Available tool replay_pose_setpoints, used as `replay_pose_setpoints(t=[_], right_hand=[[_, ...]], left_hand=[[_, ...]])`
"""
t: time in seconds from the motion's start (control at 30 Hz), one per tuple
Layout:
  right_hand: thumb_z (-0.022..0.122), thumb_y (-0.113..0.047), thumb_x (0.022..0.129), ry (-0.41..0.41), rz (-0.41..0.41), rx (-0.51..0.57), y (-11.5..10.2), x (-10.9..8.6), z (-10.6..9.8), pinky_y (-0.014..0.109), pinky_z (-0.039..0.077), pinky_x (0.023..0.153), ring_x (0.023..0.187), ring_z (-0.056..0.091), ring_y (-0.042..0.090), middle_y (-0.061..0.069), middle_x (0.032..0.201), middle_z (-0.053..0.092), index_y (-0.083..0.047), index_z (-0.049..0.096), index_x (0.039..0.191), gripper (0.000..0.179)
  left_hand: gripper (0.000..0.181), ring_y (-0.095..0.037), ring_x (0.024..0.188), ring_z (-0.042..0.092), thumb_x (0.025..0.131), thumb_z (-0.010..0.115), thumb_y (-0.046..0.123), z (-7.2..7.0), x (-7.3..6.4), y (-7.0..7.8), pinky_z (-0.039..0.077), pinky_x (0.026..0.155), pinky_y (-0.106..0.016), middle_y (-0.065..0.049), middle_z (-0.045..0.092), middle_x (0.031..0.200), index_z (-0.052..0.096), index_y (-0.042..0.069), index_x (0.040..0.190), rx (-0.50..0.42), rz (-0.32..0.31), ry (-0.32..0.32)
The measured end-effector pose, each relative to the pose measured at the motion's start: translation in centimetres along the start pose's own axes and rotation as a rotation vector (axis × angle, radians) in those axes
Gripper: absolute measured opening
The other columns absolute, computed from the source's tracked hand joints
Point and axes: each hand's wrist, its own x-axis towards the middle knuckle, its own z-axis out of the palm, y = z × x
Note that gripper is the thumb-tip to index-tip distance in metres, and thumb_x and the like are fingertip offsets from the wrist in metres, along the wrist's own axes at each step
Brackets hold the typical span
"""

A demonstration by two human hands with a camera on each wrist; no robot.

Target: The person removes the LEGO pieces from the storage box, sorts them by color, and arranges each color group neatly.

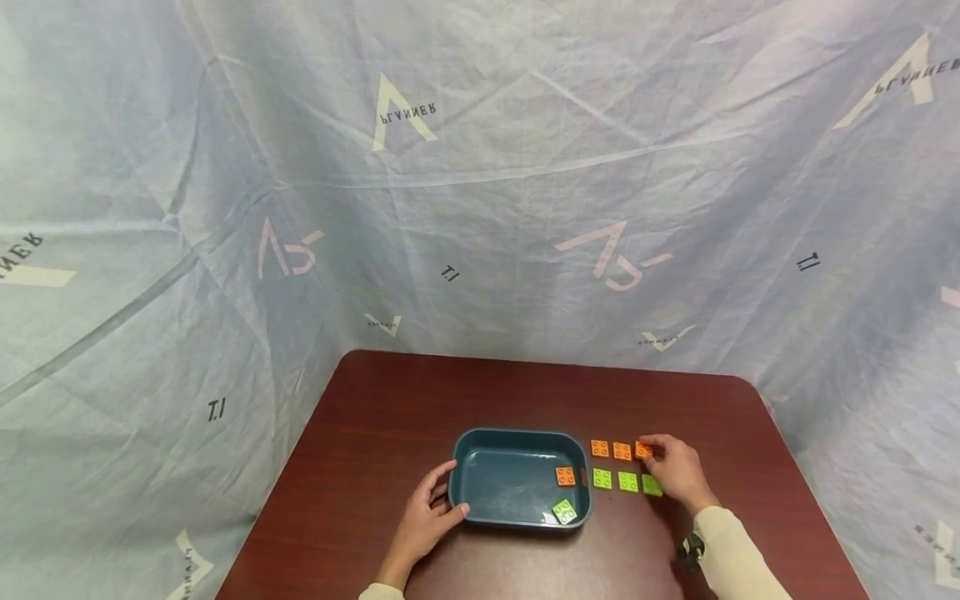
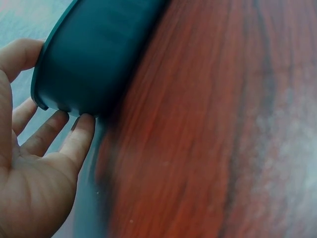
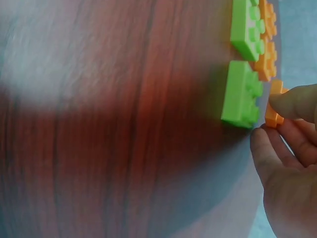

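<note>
Pinching rightmost orange block (image 1: 642,449), right grip (image 1: 678,472) partly covering it.

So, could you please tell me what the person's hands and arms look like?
Both the left hand and the right hand are bare, without gloves. A pale cream left sleeve shows only at its end, while more of the matching right sleeve is in view. A small dark object sits at the right cuff, too small to identify.
</note>
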Motion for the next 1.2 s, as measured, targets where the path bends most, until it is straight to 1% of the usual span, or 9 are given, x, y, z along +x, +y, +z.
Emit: replay_pose_setpoints(t=[0.13,0.27,0.37,0.47,0.53,0.73,0.9,1.13,1.2], right_hand=[[0.073,-0.002,0.095,-0.006,0.004,-0.027,0.3,0.1,-0.1,0.041,0.057,0.076,0.097,0.066,0.032,0.029,0.128,0.069,0.002,0.071,0.129,0.035],[0.075,-0.002,0.094,-0.001,-0.01,-0.045,0.3,0.2,-0.1,0.045,0.058,0.08,0.1,0.066,0.033,0.027,0.126,0.07,0.001,0.073,0.127,0.033],[0.075,-0.002,0.094,0.016,-0.03,-0.046,0.3,0.4,-0.1,0.042,0.059,0.077,0.098,0.068,0.032,0.027,0.124,0.072,0.001,0.074,0.126,0.032],[0.074,-0.002,0.094,0.011,-0.029,-0.032,0.3,0.6,-0.1,0.036,0.057,0.071,0.094,0.069,0.029,0.027,0.123,0.072,0.002,0.073,0.126,0.032],[0.074,-0.003,0.095,0.006,-0.019,-0.032,0.5,0.6,-0.1,0.036,0.057,0.071,0.095,0.069,0.029,0.027,0.124,0.072,0.001,0.073,0.127,0.032],[0.074,-0.004,0.095,0.002,-0.02,-0.053,1.1,0.7,0.0,0.045,0.059,0.079,0.101,0.069,0.033,0.027,0.126,0.071,0.0,0.074,0.126,0.031],[0.074,-0.004,0.095,-0.003,-0.01,-0.054,1.4,0.7,0.0,0.041,0.057,0.076,0.099,0.066,0.033,0.028,0.128,0.07,-0.002,0.074,0.128,0.033],[0.075,-0.003,0.094,-0.016,-0.01,-0.045,1.4,0.5,0.1,0.049,0.06,0.083,0.105,0.068,0.037,0.028,0.129,0.069,0.0,0.072,0.131,0.037],[0.075,-0.003,0.094,-0.022,-0.009,-0.041,1.3,0.5,0.1,0.048,0.06,0.082,0.105,0.068,0.037,0.029,0.129,0.069,0.001,0.071,0.131,0.038]], left_hand=[[0.079,-0.044,0.138,0.056,0.091,0.085,0.013,0.0,-0.1,0.1,0.059,0.094,-0.027,-0.025,0.047,0.159,0.045,0.015,0.16,0.0,-0.002,0.0],[0.079,-0.045,0.138,0.057,0.091,0.084,0.01,0.0,-0.1,0.3,0.06,0.093,-0.027,-0.026,0.046,0.158,0.045,0.015,0.16,-0.008,-0.006,-0.004],[0.079,-0.045,0.138,0.057,0.092,0.083,0.01,0.0,0.0,0.4,0.06,0.092,-0.027,-0.026,0.047,0.158,0.044,0.015,0.161,-0.009,0.001,-0.004],[0.08,-0.044,0.137,0.057,0.092,0.084,0.01,0.0,0.2,0.5,0.06,0.092,-0.026,-0.025,0.049,0.157,0.043,0.015,0.161,-0.015,0.002,-0.003],[0.081,-0.044,0.138,0.057,0.091,0.084,0.011,0.0,0.2,0.5,0.06,0.092,-0.026,-0.025,0.049,0.157,0.043,0.015,0.161,-0.017,0.0,-0.002],[0.08,-0.045,0.138,0.056,0.091,0.084,0.01,0.0,0.2,0.4,0.06,0.093,-0.027,-0.026,0.048,0.157,0.044,0.015,0.161,-0.024,0.0,-0.006],[0.08,-0.045,0.138,0.056,0.091,0.084,0.011,0.1,0.1,0.3,0.059,0.093,-0.027,-0.025,0.048,0.158,0.045,0.017,0.16,-0.017,-0.004,-0.009],[0.079,-0.046,0.138,0.056,0.092,0.084,0.01,0.1,0.1,0.2,0.059,0.093,-0.026,-0.025,0.048,0.158,0.044,0.017,0.16,-0.025,-0.008,-0.007],[0.079,-0.046,0.139,0.055,0.092,0.083,0.009,0.1,0.1,0.2,0.059,0.093,-0.026,-0.025,0.048,0.158,0.044,0.016,0.16,-0.025,-0.008,-0.007]])
